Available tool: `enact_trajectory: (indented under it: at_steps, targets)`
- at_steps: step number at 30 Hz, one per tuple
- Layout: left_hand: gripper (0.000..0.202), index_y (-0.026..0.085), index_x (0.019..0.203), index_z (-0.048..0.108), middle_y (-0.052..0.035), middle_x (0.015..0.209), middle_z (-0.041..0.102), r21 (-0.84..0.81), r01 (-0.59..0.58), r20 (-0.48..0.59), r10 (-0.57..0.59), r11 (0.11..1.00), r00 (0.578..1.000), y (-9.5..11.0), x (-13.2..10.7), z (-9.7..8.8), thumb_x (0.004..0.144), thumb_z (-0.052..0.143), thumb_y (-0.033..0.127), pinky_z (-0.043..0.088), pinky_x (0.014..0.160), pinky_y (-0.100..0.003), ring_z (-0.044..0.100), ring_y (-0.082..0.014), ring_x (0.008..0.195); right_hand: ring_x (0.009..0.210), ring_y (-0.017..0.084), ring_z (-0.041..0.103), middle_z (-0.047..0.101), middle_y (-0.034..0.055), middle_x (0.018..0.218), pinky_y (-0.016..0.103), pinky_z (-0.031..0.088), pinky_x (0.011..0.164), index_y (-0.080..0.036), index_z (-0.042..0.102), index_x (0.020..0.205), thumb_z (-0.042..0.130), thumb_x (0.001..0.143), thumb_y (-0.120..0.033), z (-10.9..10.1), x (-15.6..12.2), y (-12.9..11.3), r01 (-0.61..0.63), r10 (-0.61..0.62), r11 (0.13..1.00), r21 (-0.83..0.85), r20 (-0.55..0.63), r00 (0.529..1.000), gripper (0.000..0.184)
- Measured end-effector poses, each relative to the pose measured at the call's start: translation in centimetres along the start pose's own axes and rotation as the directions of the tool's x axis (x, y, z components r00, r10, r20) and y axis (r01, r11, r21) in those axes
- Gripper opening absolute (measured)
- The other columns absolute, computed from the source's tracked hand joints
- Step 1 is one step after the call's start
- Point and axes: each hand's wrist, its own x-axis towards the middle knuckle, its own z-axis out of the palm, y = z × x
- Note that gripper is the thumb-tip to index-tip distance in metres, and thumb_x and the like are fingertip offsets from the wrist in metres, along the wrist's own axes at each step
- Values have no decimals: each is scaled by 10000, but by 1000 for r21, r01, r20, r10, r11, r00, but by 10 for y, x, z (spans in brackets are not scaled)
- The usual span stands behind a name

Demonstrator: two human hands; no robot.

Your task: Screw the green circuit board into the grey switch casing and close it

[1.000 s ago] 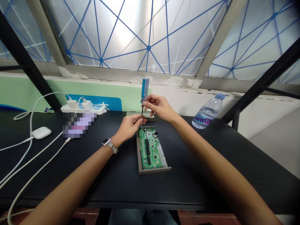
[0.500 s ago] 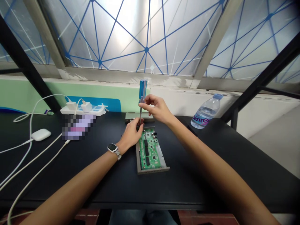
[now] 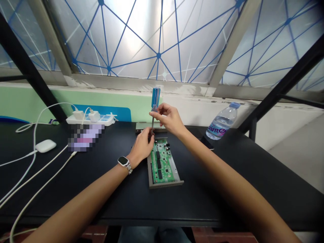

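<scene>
A screwdriver (image 3: 155, 98) with a clear blue handle stands almost upright, its shaft pointing down. My right hand (image 3: 170, 116) pinches it between thumb and fingers at the lower end of the handle. Lower down, my left hand (image 3: 142, 143) is closed around the shaft's lower end, by the far left corner of a green circuit board (image 3: 165, 162); my fingers hide the tip and whatever they grip there. The board lies in a grey metal tray (image 3: 165, 184) on the black table. Behind my hands lies a flat metal cover (image 3: 145, 126).
On the right stand a water bottle (image 3: 219, 123) and, near it, a dark phone-like object (image 3: 208, 143). To the left are a white power strip (image 3: 86, 118) with cables, a white earbud case (image 3: 46, 145) and a blurred-out phone-shaped item (image 3: 86, 138).
Both hands and the screwdriver keep nearly the same place and grip. The whole view has shifted slightly, and more of the dark object by the bottle shows now.
</scene>
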Motion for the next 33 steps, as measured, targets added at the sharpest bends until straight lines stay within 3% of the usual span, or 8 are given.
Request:
enact_trajectory:
  at_steps: [3, 6, 11, 17, 22, 26, 30, 33]
  targets:
    - [239, 200, 1160, 538, -104, 1062, 658, 54, 8, 5, -8, 999, 1000, 0, 0, -1, 921, 534, 196, 519, 860, -395, 645, -243, 936, 633, 119, 568, 568, -19, 749, 252, 472, 511, -209, 539, 835, 774, 786, -473, 2, -1, 2, -15, 15, 1000, -8, -35, 999, 358]
    - [297, 200, 1210, 517, -110, 1094, 640, 104, 20, 29, -23, 994, 999, 1, 0, -3, 917, 553, 229, 514, 863, -409, 633, -256, 958, 599, 120, 624, 651, 3, 786, 257, 491, 520, -213, 505, 892, 741, 820, -482, 1, -2, 1, -35, 35, 999, 13, 16, 999, 365]
    - [296, 187, 1211, 518, -133, 1126, 626, 121, 49, 71, -58, 991, 996, 3, 1, -5, 925, 548, 255, 513, 855, -447, 633, -285, 980, 659, 152, 676, 687, 21, 764, 263, 512, 543, -214, 504, 882, 745, 819, -473, 0, -7, -2, 14, -14, 1000, 4, 9, 1000, 360]
    - [222, 187, 1119, 536, -137, 1113, 626, 158, 51, 105, -68, 986, 992, 4, 1, -5, 949, 537, 329, 521, 836, -455, 642, -298, 985, 651, 137, 662, 701, 20, 799, 274, 528, 578, -213, 528, 921, 756, 819, -456, 2, -9, -4, 75, -75, 997, 15, -15, 997, 347]
    - [324, 180, 1169, 535, -130, 1152, 624, 192, 41, 124, -66, 980, 990, 9, 1, -11, 957, 529, 425, 518, 898, -454, 627, -294, 1056, 578, 112, 627, 694, 5, 793, 237, 492, 482, -217, 547, 998, 717, 843, -514, -9, -5, -23, 112, -104, 992, 64, -113, 988, 376]
    - [647, 158, 1396, 451, -173, 1317, 544, 376, -25, 181, -46, 926, 982, 26, 0, -26, 890, 596, 534, 442, 1021, -547, 537, -373, 1222, 423, 104, 558, 646, -24, 693, 224, 376, 353, -211, 531, 1168, 755, 816, -482, -30, -8, -24, 14, -7, 999, 36, -186, 983, 498]
    - [809, 147, 1436, 458, -203, 1323, 519, 479, -18, 259, -121, 878, 958, 42, -4, -37, 824, 606, 654, 435, 1014, -562, 526, -411, 1212, 386, 120, 540, 638, -26, 639, 215, 321, 317, -189, 512, 1194, 727, 825, -487, -56, -21, -5, -168, 164, 986, 5, -236, 958, 521]
    - [851, 139, 1437, 471, -243, 1370, 498, 516, -13, 347, -195, 857, 918, 50, -6, -41, 804, 587, 696, 445, 999, -561, 512, -447, 1241, 354, 125, 492, 591, -49, 554, 231, 341, 331, -180, 526, 1277, 699, 844, -490, -74, -34, 9, -211, 173, 972, -105, -292, 941, 560]
